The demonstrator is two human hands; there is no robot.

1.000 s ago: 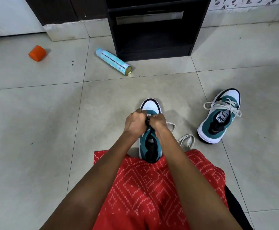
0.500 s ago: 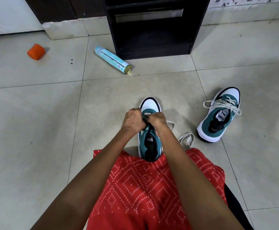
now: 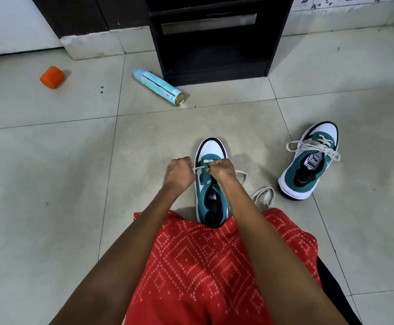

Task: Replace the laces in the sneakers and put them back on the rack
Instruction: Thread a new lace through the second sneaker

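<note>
The teal-and-white sneaker (image 3: 211, 150) lies before the black shoe rack (image 3: 214, 66), toe pointing at it. The left hand (image 3: 178, 174) and right hand (image 3: 221, 171) both pinch its white flat lace (image 3: 199, 168). A laced matching sneaker (image 3: 308, 167) lies off the rack's right side, and a pale-blue spray can (image 3: 158, 86) lies at its left corner.

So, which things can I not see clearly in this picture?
Head view only:
- Left hand and right hand: fingers curl under the knuckles, hiding the grip on the lace.
- Near sneaker: heel covered by the red cloth.
- Rack: top cut off by the upper edge.
- Spray can: label print too small.
</note>
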